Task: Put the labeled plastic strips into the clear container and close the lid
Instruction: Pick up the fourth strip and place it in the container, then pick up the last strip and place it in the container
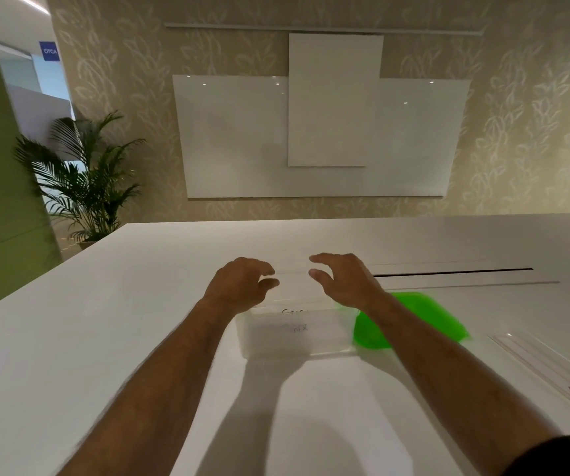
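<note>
A clear container [252,341] stands open on the white table in front of me, with faint handwritten labels showing inside it. Its green lid [424,317] lies flat on the table, touching the container's right side. My left hand [242,286] and my right hand [345,280] hover just beyond the container's far rim. Between them they hold the two ends of a see-through plastic strip [293,281], which is hard to make out. More clear strips [547,365], one with a red label, lie at the right edge of the table.
The white table [122,338] has a long dark cable slot [455,271] behind the lid. Beyond the far edge are a wall with whiteboards [317,139] and a potted palm [81,187] at the left.
</note>
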A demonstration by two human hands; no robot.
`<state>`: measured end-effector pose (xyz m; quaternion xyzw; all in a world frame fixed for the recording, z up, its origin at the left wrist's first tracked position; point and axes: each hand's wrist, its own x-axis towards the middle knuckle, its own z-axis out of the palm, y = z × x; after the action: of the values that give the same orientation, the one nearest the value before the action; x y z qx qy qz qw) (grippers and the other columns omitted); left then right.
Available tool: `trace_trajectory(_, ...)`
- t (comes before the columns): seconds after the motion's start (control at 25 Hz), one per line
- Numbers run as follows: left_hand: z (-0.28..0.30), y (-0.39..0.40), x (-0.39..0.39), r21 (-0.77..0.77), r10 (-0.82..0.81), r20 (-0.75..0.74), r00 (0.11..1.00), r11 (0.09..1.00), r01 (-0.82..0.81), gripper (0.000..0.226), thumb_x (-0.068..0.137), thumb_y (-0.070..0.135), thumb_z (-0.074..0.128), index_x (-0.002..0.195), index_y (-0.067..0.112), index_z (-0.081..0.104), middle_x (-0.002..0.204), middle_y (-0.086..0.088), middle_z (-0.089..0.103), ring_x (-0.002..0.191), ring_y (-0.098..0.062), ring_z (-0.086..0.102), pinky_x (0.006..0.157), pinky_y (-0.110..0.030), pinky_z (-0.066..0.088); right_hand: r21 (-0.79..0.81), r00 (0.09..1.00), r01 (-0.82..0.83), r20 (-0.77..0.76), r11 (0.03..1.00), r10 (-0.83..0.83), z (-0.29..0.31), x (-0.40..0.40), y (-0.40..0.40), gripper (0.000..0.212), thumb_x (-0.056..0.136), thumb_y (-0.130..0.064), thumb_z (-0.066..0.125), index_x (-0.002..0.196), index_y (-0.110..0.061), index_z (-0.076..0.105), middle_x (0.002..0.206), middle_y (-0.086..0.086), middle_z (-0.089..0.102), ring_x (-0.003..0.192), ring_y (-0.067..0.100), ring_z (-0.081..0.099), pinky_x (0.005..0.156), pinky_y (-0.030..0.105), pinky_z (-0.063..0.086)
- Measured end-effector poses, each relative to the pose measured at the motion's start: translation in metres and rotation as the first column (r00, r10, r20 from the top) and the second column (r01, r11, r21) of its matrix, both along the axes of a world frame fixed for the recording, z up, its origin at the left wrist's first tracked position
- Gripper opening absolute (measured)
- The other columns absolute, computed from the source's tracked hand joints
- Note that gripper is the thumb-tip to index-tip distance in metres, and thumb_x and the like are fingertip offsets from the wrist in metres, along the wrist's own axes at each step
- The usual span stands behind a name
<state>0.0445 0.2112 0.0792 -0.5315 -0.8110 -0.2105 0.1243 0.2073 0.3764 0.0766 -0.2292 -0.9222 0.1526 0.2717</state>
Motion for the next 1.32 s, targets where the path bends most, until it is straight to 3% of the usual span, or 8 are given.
trace_trajectory(0.16, -0.007, -0.003, 0.018, 0.228, -0.021, -0.169, 0.985, 0.972, 0.060, 0.054, 0.096, 0.054, 0.047, 0.137, 0.019, 0.055, 0.138, 0.000, 0.060, 0.132, -0.021, 0.050, 0.101, -0.038, 0.047, 0.185, 0.989, 0.145, -0.047, 0.972, -0.138, -0.005, 0.009, -0.012, 0.065, 0.098, -0.054, 0.035, 0.153, -0.020, 0.025, 0.161, 0.003, 0.026, 0.150, 0.019, 0.019, 0.121, 0.039, 0.017)
trace_trajectory(0.24, -0.012, -0.004, 0.026, 0.213, -0.003, -0.218, 0.976, 0.976, 0.051, 0.068, 0.096, 0.060, 0.038, 0.148, 0.016, 0.041, 0.154, -0.005, 0.043, 0.145, -0.026, 0.035, 0.115, -0.045, 0.036, 0.274, 0.980, 0.200, -0.068, 0.941, -0.189, -0.008, 0.014, -0.017, 0.074, 0.096, -0.060, 0.027, 0.155, -0.019, 0.010, 0.164, 0.007, 0.012, 0.152, 0.024, 0.006, 0.123, 0.044, 0.008)
trace_trajectory(0.36, -0.023, -0.005, 0.037, 0.153, 0.045, -0.283, 0.958, 0.988, -0.002, 0.083, 0.092, 0.071, 0.023, 0.156, 0.018, 0.017, 0.165, -0.007, 0.014, 0.152, -0.027, 0.010, 0.121, -0.053, 0.016, 0.391, 0.954, 0.299, -0.119, 0.870, -0.274, -0.016, 0.025, -0.026, 0.085, 0.091, -0.071, 0.022, 0.156, -0.021, -0.001, 0.165, 0.011, 0.001, 0.152, 0.029, -0.002, 0.122, 0.053, 0.002)
trace_trajectory(0.6, -0.034, -0.007, 0.054, 0.136, 0.071, -0.323, 0.944, 0.990, -0.027, 0.090, 0.087, 0.078, 0.012, 0.157, 0.022, 0.002, 0.166, -0.007, -0.001, 0.152, -0.027, -0.002, 0.121, -0.057, 0.006, 0.473, 0.924, 0.371, -0.104, 0.799, -0.368, -0.030, 0.048, -0.035, 0.093, 0.087, -0.077, 0.024, 0.156, -0.018, 0.001, 0.165, 0.014, -0.002, 0.151, 0.032, -0.003, 0.118, 0.062, 0.006)
trace_trajectory(0.96, -0.035, 0.011, 0.087, 0.128, -0.020, -0.361, 0.932, 0.989, 0.071, 0.089, 0.090, 0.075, 0.012, 0.158, 0.018, 0.006, 0.166, -0.009, 0.003, 0.153, -0.028, 0.001, 0.121, -0.057, 0.010, 0.486, 0.884, 0.431, -0.059, 0.760, -0.464, -0.039, 0.103, -0.025, 0.094, 0.087, -0.076, 0.025, 0.156, -0.016, 0.003, 0.164, 0.015, 0.001, 0.151, 0.033, 0.000, 0.117, 0.063, 0.009)
trace_trajectory(1.32, -0.048, 0.057, 0.150, 0.086, -0.202, -0.378, 0.904, 0.964, 0.252, 0.087, 0.093, 0.071, 0.021, 0.157, 0.015, 0.012, 0.165, -0.010, 0.008, 0.152, -0.029, 0.007, 0.119, -0.057, 0.015, 0.481, 0.777, 0.546, 0.016, 0.686, -0.630, -0.057, 0.197, 0.008, 0.093, 0.087, -0.074, 0.025, 0.156, -0.014, 0.006, 0.163, 0.017, 0.008, 0.151, 0.033, 0.006, 0.117, 0.063, 0.009)
